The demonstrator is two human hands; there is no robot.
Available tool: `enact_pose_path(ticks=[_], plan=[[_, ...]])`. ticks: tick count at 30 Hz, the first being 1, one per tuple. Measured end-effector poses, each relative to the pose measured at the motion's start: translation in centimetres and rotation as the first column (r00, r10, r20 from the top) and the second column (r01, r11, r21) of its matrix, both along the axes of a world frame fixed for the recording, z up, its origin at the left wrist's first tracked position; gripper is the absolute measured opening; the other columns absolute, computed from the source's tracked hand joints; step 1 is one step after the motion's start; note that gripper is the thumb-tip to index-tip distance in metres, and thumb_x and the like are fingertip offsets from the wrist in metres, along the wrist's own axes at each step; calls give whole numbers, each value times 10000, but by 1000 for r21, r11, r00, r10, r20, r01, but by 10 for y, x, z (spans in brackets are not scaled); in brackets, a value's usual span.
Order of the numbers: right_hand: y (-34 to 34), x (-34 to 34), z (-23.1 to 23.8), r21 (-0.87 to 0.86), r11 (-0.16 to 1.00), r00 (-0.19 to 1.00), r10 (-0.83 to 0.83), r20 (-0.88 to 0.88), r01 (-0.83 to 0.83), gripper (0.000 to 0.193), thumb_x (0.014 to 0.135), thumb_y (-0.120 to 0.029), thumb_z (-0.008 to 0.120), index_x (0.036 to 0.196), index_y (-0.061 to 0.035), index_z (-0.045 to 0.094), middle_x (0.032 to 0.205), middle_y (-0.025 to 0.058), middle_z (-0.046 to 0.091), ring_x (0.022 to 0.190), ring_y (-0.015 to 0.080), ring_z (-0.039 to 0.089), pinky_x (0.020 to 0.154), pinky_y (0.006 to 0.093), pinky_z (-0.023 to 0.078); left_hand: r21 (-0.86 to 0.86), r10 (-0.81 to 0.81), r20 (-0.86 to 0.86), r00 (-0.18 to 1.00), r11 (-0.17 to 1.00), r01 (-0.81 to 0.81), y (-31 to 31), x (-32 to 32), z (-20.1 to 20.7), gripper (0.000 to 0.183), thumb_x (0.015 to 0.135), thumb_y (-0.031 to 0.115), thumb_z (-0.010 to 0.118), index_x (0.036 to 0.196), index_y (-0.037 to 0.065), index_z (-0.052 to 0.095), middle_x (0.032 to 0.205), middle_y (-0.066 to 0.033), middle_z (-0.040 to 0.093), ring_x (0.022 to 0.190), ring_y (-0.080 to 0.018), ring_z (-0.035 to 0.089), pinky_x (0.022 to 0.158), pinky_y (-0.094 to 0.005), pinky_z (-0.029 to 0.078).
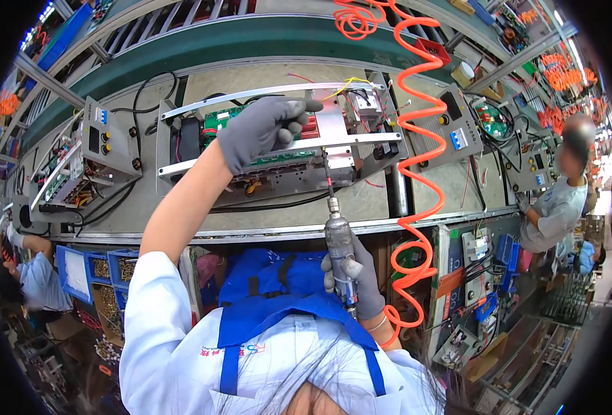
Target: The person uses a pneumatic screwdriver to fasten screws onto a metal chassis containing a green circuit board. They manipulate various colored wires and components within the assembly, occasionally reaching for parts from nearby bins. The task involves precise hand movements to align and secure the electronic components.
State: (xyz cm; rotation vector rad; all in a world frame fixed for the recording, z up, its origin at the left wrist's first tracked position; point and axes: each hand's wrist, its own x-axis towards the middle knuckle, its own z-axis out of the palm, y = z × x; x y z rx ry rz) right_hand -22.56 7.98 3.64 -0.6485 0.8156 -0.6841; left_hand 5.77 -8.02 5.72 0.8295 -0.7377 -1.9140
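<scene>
In front of me an open metal chassis (278,181) lies on the bench, with a green circuit board, red parts and wires inside. Two silvery rails run along its top; the near rail (361,140) passes under my left forearm. My left hand (261,131), in a grey glove, is over the chassis with its fingers curled and the index finger reaching toward a bright metal plate (331,123). What those fingers hold, if anything, is hidden. My right hand (364,277), also gloved, is wrapped round an air screwdriver (339,238). Its long bit points up to the near rail.
A coiled orange air hose (423,173) hangs down beside the screwdriver. More chassis stand along the bench, one on the left (108,142) and one on the right (451,128). Blue bins (122,266) of small screws sit at lower left. A co-worker (562,200) stands at far right.
</scene>
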Motion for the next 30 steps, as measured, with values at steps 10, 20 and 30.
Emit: enact_pose_path(ticks=[10, 20, 30], plan=[[1, 5, 5, -48, 999, 995, -1, -96, -4, 754, 756, -433, 647, 1319, -12, 375, 815, 115, 582, 565, 146, 607, 483, 241, 506, -30, -57, 240, 969, 997, 66, -17, -10, 4, 379, 881, 40, 564, 1229, -97, 506, 1025, -146, 636, 842, -140, 655, 620, -168, 517], [1, 3, 2, 0, 1000, 998, -9, -65, 9, 780, 735, -331, 643, 1380, -19, 333, 820, 118, 573, 574, 158, 608, 505, 261, 511, -35, -132, 294, 946, 988, 149, -27, -7, -8, 323, 886, 57, 563, 1170, -97, 561, 960, -155, 654, 767, -124, 654, 570, -162, 507], [-1, 9, 9, 31, 999, 994, -13, -105, 17, 832, 708, -391, 685, 1373, -27, 342, 802, 109, 567, 556, 156, 594, 497, 265, 503, -489, 316, 865, 391, 709, 508, -28, -22, -18, 166, 781, 71, 621, 914, 48, 717, 903, -133, 667, 856, -242, 626, 782, -344, 485]])
